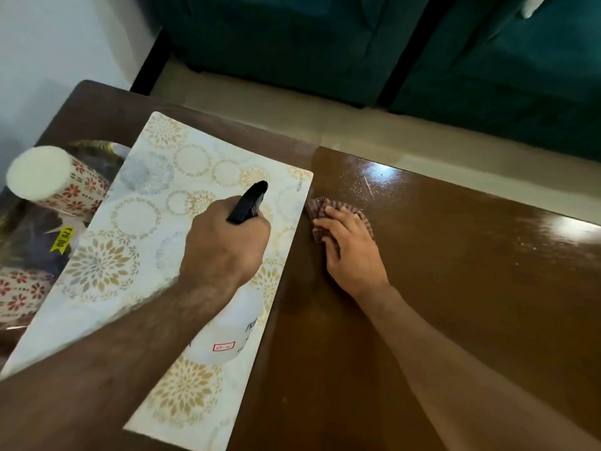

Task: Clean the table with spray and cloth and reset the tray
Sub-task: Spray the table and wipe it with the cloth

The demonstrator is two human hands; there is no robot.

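Observation:
My left hand (224, 245) grips the black trigger head of a clear spray bottle (239, 327), held above a white mat with gold and grey floral circles (143, 222). My right hand (349, 245) presses a crumpled brown checked cloth (320, 208) flat against the glossy brown wooden table (455, 255), just right of the mat's edge. The fingers lie fairly straight over the cloth. A dark patterned tray (35, 236) at the far left holds patterned cups and is partly covered by the mat.
A white cup with red flower print (55, 182) stands in the tray, and another (19, 292) lies lower left. A yellow price tag (63, 239) shows beside them. Beyond the table's far edge are beige floor and a teal sofa (357, 43).

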